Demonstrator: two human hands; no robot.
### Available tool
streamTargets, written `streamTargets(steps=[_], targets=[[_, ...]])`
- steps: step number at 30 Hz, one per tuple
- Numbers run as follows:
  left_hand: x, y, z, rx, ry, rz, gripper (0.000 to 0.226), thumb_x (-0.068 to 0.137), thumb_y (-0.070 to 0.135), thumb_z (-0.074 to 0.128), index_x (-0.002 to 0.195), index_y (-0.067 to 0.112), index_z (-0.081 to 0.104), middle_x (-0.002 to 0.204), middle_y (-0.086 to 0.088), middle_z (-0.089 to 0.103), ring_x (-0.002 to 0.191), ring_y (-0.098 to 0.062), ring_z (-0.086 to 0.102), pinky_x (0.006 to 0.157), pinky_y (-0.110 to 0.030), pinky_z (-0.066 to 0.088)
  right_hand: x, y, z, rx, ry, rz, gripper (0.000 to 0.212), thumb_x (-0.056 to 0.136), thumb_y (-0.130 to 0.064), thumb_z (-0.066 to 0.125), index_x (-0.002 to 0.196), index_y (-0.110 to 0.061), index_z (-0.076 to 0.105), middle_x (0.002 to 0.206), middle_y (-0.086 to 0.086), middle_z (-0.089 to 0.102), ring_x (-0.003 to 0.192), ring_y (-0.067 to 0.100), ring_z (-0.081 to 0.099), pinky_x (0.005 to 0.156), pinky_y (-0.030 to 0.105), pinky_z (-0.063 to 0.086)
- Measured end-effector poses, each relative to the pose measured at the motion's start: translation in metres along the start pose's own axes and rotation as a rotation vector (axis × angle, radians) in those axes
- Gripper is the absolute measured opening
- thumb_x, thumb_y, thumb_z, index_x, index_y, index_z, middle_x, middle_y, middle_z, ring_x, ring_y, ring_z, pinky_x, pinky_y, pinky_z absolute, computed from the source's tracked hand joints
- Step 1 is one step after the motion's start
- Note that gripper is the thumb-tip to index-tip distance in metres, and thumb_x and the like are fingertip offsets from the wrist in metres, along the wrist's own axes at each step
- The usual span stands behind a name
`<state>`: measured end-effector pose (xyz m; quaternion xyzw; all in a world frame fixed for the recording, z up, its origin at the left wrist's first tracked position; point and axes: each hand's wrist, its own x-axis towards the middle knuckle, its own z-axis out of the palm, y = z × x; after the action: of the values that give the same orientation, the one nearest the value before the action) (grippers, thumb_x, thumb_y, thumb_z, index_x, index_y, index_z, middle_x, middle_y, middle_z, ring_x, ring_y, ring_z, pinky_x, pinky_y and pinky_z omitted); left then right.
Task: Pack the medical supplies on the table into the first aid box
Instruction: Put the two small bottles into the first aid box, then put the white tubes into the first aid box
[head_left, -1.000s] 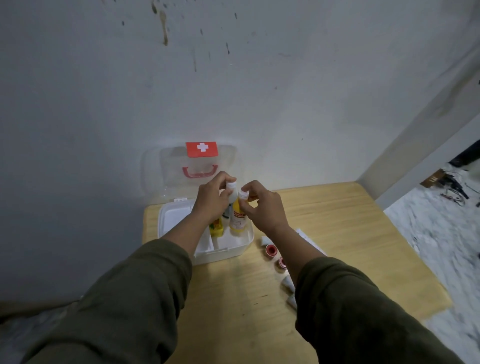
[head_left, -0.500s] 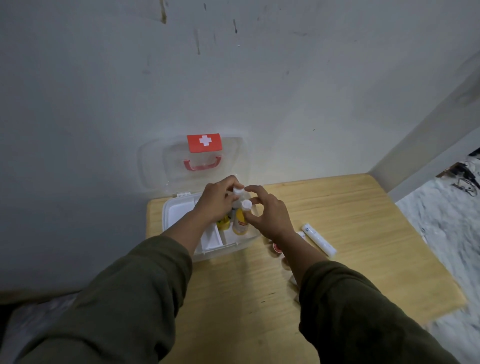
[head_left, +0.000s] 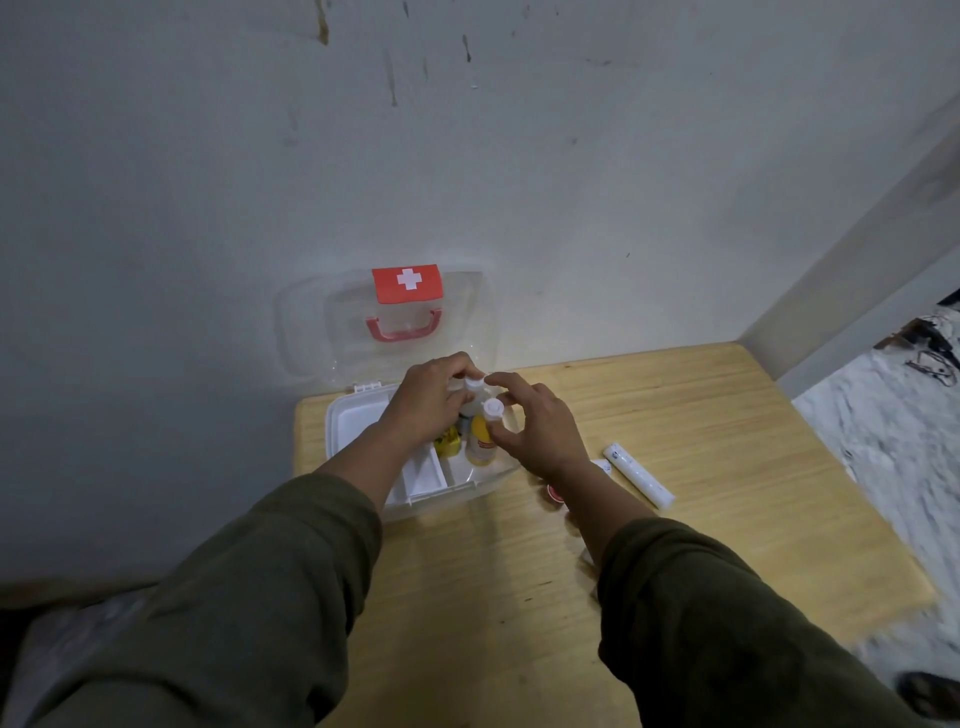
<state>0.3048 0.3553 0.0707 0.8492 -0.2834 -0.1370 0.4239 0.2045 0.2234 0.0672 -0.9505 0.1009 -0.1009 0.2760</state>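
The white first aid box (head_left: 358, 415) stands open at the table's back left, its clear lid (head_left: 311, 332) with a red cross label leaning on the wall. My left hand (head_left: 431, 400) is over the box, closed around a white-capped bottle (head_left: 474, 384). Beside it, my right hand (head_left: 540, 431) holds a yellow bottle (head_left: 479, 444) with a white cap, thumb on its body and fingers loosely by the cap. This bottle stands in the box's right compartment. A small yellow pack (head_left: 448, 446) sits next to it inside.
A white tube (head_left: 640, 475) lies on the wooden table (head_left: 727, 441) right of my right wrist. A small red-lidded jar (head_left: 555, 492) and other small white items are partly hidden under my right forearm. The table ends at the right, above a pale floor.
Both hands have sunk lower with the bottles, down into the box. The right hand's fingers have loosened. The view shifted, and the white tube came into sight.
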Motion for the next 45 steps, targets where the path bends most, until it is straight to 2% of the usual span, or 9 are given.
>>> streamTargets(steps=[6,11,18,22,28,30,34,39,45], targets=[[-0.002,0.001,0.0,-0.002,0.029,0.016,0.023,0.086,0.012,0.063,0.107,0.022,0.064,0.116,-0.001,0.065,0.105,-0.019,0.058,0.087,-0.026,0.045,0.0,0.001,-0.001,-0.021,-0.064,0.017,0.048,0.079,-0.025,0.067,0.124,-0.027,0.051,0.108,0.004,0.067,0.1,0.023,0.054,0.076,0.031,0.042],[-0.004,0.006,-0.004,0.001,0.075,0.017,0.03,0.088,0.014,0.061,0.117,0.024,0.06,0.124,-0.001,0.062,0.112,-0.018,0.058,0.093,-0.026,0.044,0.002,0.002,-0.015,-0.008,-0.097,0.049,0.054,0.076,-0.03,0.074,0.125,-0.028,0.05,0.107,-0.003,0.068,0.104,0.022,0.055,0.081,0.032,0.042],[-0.002,0.035,-0.001,0.0,0.141,0.043,0.029,0.09,0.019,0.06,0.119,0.02,0.057,0.123,-0.001,0.063,0.11,-0.014,0.058,0.09,-0.022,0.042,0.005,0.009,-0.056,-0.019,-0.023,0.062,0.052,0.079,-0.037,0.072,0.124,-0.024,0.051,0.11,0.001,0.066,0.108,0.021,0.057,0.087,0.031,0.043],[-0.002,0.056,0.009,0.02,0.177,0.084,0.029,0.09,0.021,0.06,0.119,0.018,0.057,0.122,-0.002,0.064,0.111,-0.017,0.059,0.094,-0.028,0.046,0.0,0.023,-0.076,-0.036,-0.007,0.051,0.05,0.08,-0.036,0.071,0.124,-0.023,0.051,0.11,0.003,0.066,0.107,0.022,0.058,0.086,0.032,0.044],[0.002,0.088,0.049,0.007,0.199,0.133,0.027,0.09,0.025,0.06,0.114,0.015,0.058,0.115,-0.003,0.065,0.105,-0.015,0.06,0.09,-0.024,0.046,-0.013,0.064,-0.103,-0.061,-0.05,0.053,0.05,0.081,-0.034,0.07,0.125,-0.022,0.05,0.109,0.003,0.065,0.106,0.021,0.058,0.082,0.028,0.042],[0.004,0.095,0.069,-0.007,0.196,0.112,0.027,0.089,0.025,0.061,0.114,0.016,0.058,0.113,-0.002,0.066,0.105,-0.014,0.06,0.091,-0.027,0.048,-0.018,0.083,-0.109,-0.077,-0.096,0.059,0.051,0.081,-0.035,0.07,0.126,-0.023,0.049,0.11,0.003,0.065,0.105,0.02,0.058,0.08,0.027,0.041],[0.004,0.104,0.115,-0.018,0.235,0.014,0.029,0.088,0.024,0.062,0.115,0.016,0.057,0.114,-0.003,0.065,0.106,-0.016,0.06,0.09,-0.03,0.049,-0.022,0.122,-0.122,-0.083,-0.193,0.041,0.051,0.08,-0.031,0.071,0.126,-0.025,0.049,0.108,0.003,0.066,0.097,0.02,0.06,0.08,0.028,0.046],[-0.007,0.103,0.164,0.039,0.35,-0.237,0.034,0.088,0.028,0.062,0.118,0.015,0.054,0.116,-0.006,0.062,0.104,-0.021,0.058,0.083,-0.028,0.043,-0.023,0.162,-0.127,-0.074,-0.373,0.053,0.051,0.081,-0.028,0.07,0.128,-0.029,0.047,0.108,0.004,0.066,0.089,0.022,0.063,0.085,0.032,0.051],[-0.021,0.1,0.199,0.21,0.455,-0.757,0.053,0.088,0.043,0.058,0.13,0.013,0.043,0.13,-0.015,0.045,0.121,-0.032,0.045,0.091,-0.042,0.043,-0.025,0.18,-0.117,-0.049,-0.496,0.037,0.049,0.084,-0.026,0.067,0.128,-0.028,0.048,0.11,0.008,0.066,0.099,0.021,0.06,0.083,0.027,0.043]])
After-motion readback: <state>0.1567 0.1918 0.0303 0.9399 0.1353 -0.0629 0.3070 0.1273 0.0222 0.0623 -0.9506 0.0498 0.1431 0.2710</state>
